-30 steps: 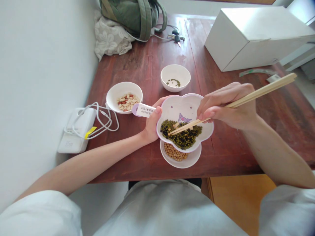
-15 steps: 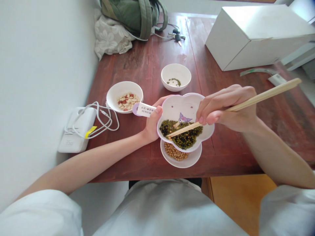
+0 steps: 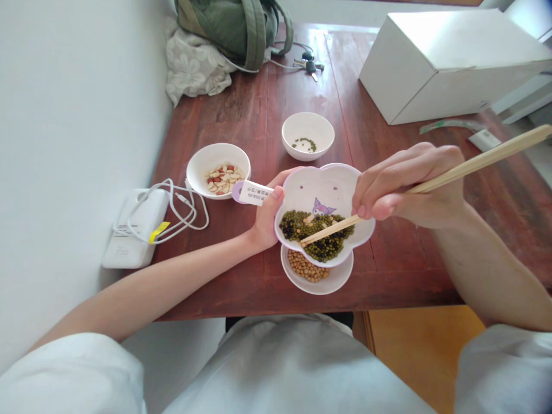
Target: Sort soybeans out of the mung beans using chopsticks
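Note:
My left hand is closed on the left side of a white, lilac-rimmed flower-shaped bowl, tilted toward me. Green and black beans lie at its lower side, with a few pale pieces among them and a cartoon figure printed above. A pair of wooden chopsticks is gripped in my right hand, tips together in the beans. Under the flower-shaped bowl, and partly hidden by it, is a white bowl with round tan beans.
A white bowl of peanuts stands left, another bowl with a few green beans farther back. A power bank with a looped white cable lies by the wall. A green bag, keys and a white box are behind.
My right hand has moved to the right with the chopsticks, and their tips have shifted slightly right and down through the beans. The flower-shaped bowl and left hand stay nearly still.

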The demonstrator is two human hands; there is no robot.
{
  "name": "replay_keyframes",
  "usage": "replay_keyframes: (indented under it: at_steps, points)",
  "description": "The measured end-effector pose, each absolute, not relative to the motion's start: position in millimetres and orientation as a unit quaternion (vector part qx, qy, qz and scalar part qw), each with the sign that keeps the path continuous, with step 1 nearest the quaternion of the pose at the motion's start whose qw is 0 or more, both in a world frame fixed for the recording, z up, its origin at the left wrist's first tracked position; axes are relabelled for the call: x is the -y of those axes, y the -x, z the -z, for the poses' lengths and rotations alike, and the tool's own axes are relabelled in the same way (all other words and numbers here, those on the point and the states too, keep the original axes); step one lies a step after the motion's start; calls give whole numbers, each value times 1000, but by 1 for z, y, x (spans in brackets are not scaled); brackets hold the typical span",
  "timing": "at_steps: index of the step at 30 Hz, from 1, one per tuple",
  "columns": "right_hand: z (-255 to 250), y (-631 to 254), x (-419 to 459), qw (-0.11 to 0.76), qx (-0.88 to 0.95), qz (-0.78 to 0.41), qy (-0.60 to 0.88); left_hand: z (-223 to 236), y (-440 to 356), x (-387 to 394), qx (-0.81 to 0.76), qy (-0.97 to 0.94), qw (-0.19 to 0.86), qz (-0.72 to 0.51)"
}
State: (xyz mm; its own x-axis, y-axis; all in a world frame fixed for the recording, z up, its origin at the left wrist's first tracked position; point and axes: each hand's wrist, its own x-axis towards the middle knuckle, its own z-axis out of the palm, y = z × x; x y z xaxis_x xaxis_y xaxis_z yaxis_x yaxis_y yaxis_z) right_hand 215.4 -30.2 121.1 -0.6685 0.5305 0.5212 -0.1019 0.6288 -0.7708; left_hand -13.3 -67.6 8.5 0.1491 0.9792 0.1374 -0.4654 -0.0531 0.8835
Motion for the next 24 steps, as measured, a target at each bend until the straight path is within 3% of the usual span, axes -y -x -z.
replay_keyframes:
  at_steps: [24]
  points:
    - [-122,-211,37,374,810,-415,179,-10,11,69,-256,-427,620,-606]
